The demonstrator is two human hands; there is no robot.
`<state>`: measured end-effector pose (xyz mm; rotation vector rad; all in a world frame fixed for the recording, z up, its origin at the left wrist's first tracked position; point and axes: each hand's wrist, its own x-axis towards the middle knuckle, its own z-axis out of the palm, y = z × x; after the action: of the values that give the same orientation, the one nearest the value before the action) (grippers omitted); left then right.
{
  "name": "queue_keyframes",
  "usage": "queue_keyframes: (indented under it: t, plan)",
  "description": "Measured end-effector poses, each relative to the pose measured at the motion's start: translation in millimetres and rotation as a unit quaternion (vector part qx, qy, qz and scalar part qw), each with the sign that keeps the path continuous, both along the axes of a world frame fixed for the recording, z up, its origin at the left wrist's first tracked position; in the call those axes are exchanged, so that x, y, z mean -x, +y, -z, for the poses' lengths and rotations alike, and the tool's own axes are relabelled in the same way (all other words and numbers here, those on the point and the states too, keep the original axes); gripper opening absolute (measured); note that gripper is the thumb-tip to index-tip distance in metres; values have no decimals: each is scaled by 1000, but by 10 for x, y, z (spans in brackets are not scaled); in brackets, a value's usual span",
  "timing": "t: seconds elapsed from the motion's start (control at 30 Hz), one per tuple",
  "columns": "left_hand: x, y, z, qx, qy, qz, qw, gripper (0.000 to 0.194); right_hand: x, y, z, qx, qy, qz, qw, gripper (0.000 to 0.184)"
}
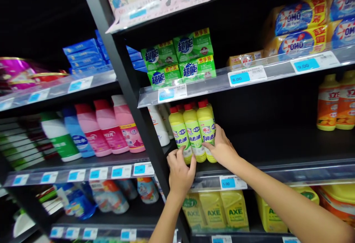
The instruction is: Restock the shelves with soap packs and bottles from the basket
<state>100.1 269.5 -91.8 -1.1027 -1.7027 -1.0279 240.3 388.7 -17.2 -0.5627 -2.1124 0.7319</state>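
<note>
1. Three yellow plastic dish-soap bottles [194,134] with red caps are held upright on a black metal shelf [266,150], long axes vertical, caps pointing up.
2. The leftmost base is cupped by the left hand [181,174], fingers curled.
3. The rightmost bottle is pressed by the right hand [220,147], fingers spread.

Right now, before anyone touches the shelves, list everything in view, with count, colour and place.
Dish-soap bottles: three in front, yellow with red caps, shelf between the hands.
Chaoneng soap packs: four, green, shelf above them.
OMO detergent bags: four, blue and yellow, upper right shelf.
AXE bottles: three, yellow, shelf below.
Pink bottles: three, pink, left bay.
Orange bottles: two, orange, far right.
Left hand: one, on the leftmost bottle.
Right hand: one, on the rightmost bottle.
</note>
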Motion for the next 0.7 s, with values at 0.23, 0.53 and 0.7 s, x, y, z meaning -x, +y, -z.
queue_keyframes:
  t: [0.23,0.53,0.7]
  plan:
    - [-4,-4,12,7,-11,-4,1000,39,43,19,-71,16,-41,31,999,79]
    - [14,-4,-6,14,-5,-8,1000,41,54,22,-109,25,-56,38,997,80]
    - [7,-4,-13,21,-21,-8,1000,42,-10,13,-56,8,-57,26,998,81]
